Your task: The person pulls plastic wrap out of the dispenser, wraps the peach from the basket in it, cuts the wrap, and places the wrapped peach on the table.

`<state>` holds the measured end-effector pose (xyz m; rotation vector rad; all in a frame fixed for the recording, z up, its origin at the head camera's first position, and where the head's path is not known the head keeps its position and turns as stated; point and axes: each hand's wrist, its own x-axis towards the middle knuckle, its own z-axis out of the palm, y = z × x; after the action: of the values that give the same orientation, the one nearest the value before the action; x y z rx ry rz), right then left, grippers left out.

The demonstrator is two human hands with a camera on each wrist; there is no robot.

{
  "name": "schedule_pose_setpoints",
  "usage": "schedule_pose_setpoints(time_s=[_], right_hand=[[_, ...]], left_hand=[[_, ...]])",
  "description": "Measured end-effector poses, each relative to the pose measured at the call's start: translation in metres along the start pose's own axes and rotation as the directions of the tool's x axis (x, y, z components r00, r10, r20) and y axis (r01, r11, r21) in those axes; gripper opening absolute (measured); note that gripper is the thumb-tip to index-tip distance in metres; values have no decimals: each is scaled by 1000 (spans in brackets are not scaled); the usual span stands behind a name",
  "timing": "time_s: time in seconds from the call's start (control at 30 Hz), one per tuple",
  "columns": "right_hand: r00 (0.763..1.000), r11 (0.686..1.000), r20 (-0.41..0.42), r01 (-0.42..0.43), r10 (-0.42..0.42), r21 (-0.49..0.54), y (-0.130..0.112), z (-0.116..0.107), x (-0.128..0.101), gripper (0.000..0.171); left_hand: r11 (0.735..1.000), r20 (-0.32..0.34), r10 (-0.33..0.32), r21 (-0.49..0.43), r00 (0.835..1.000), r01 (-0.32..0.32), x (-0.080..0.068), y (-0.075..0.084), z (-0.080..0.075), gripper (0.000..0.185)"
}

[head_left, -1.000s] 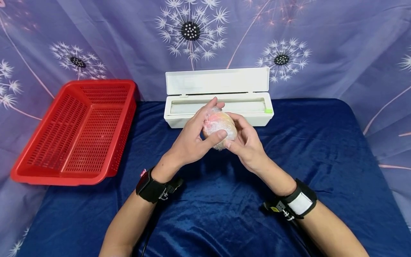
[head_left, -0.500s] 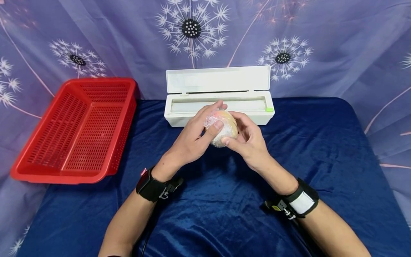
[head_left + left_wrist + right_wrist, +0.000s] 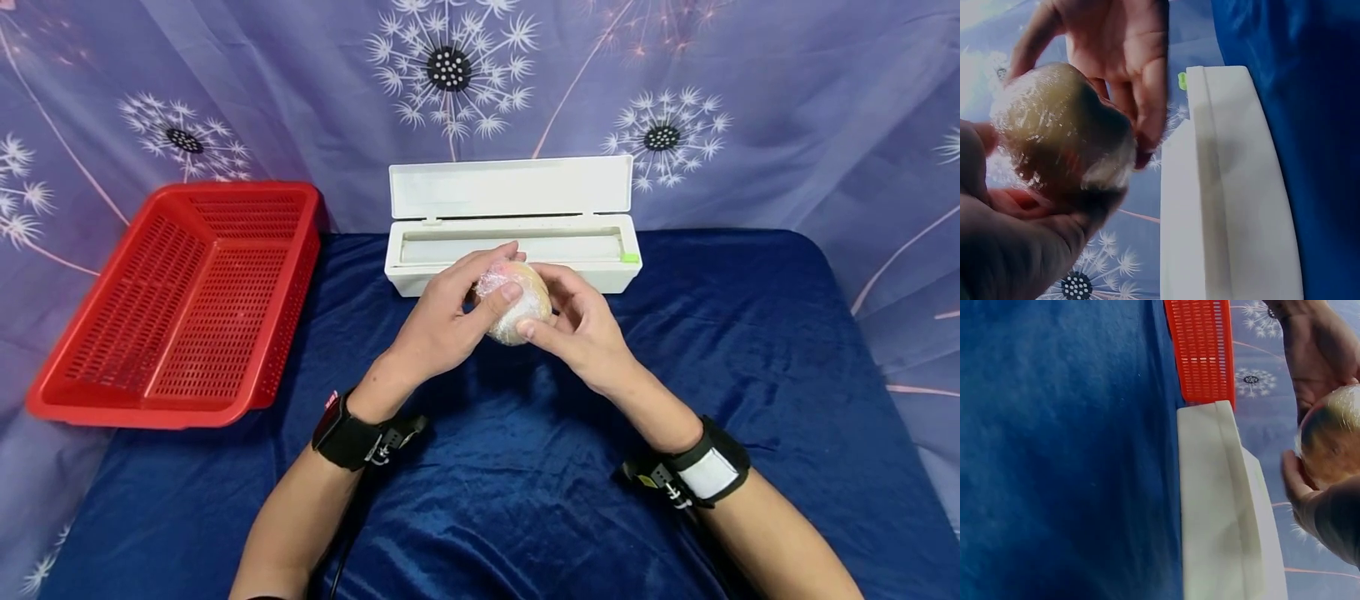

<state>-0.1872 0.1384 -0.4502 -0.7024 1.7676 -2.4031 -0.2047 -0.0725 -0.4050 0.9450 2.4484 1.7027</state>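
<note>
- Hands meet above the table's mid area, just in front of the white dispenser box (image 3: 512,250); forearms come in from the near edge, black straps on both wrists.
- Left hand (image 3: 442,321) curls round the wrapped ball (image 3: 516,304) from its left, thumb pressed on the front, fingertips over the top.
- Right hand (image 3: 581,321) grips the ball from the right, thumb at its lower front, fingers cupped behind.
- Ball: round, pale yellow w/ pink blush, under crinkly clear film; held off the table.
- Box: long, hard white plastic, lid up, small green tab at its right end; sits near the far edge.
- Red basket (image 3: 187,304): perforated plastic, rectangular, at far left corner, partly off the table.
- Table cloth: deep blue, velvety sheen.
- Left wrist view shows film wrinkles on ball (image 3: 1063,134) and right-hand fingers (image 3: 1141,81) close up; head view can't resolve these.
- Right wrist view shows the box's plain side wall (image 3: 1219,506).
</note>
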Motion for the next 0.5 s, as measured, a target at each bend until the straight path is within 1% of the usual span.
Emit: schedule_pose_setpoints(time_s=[0.07, 0.1, 0.17, 0.2, 0.23, 0.27, 0.3, 0.37, 0.43, 0.5], right_hand=[[1000, 999, 6, -22, 23, -25, -3, 0, 0, 72], [1000, 998, 2, -23, 23, -56, -5, -1, 0, 72], [1000, 989, -10, -1, -1, -151, -9, -1, 0, 71], [999, 976, -18, 22, -27, -216, -11, -1, 0, 70], [998, 957, -20, 56, -65, -284, -14, -1, -1, 71], [994, 930, -20, 93, -107, -355, -16, 0, -1, 72], [989, 893, -12, 129, -148, -431, -18, 1, -2, 74], [976, 799, 18, 187, -216, -571, -21, 4, -3, 79], [964, 694, 55, 228, -262, -683, -22, 8, -5, 83], [953, 582, 82, 245, -292, -776, -22, 13, -6, 83]], left_hand=[[998, -30, -58, -25, 998, 57, 0, 3, 0, 46], [995, -44, -90, -36, 995, 88, -1, 5, 1, 44], [986, -64, -159, -62, 985, 155, -1, 7, 2, 40], [980, -71, -191, -69, 979, 186, -1, 7, 3, 40], [974, -79, -219, -74, 973, 214, -1, 7, 3, 39], [968, -84, -246, -79, 966, 240, -1, 6, 4, 39], [961, -88, -269, -89, 959, 261, 0, 6, 6, 40], [947, -93, -309, -117, 946, 298, 0, 4, 8, 42], [936, -101, -340, -133, 935, 326, 1, 3, 11, 43], [927, -101, -361, -152, 927, 344, 0, 2, 13, 44]])
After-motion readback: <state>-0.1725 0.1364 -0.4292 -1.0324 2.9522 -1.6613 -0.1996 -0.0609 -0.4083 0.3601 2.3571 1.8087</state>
